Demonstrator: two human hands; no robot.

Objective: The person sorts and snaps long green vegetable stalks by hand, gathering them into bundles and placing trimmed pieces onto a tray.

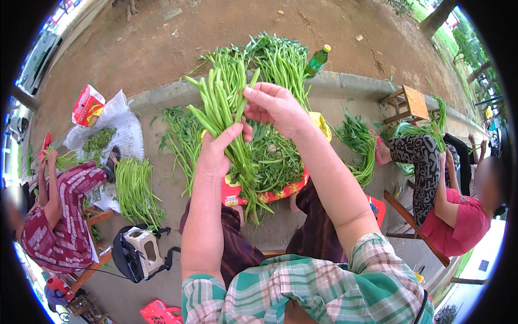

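Note:
My left hand (220, 148) grips a bunch of green leafy-vegetable stalks (218, 103) in mid-air, its thick stem ends up and the leafy ends hanging down. At the bunch's right side, my right hand (273, 107) pinches one stalk (242, 106) between thumb and fingers. Below both hands lies a red and yellow printed bag (279, 194), filled with loose leaves and trimmings (279, 162). Behind it, more long-stemmed greens (281, 60) lean on a concrete kerb (344, 83). Another pile of greens (184, 141) rests left of the bag.
A green bottle with a yellow cap (317, 60) stands by the kerb. People sit on both sides, handling greens. At left are a white woven sack (131, 129), a stalk pile (135, 188) and a backpack (129, 253). At right are greens (360, 146) and a wooden stool (415, 105).

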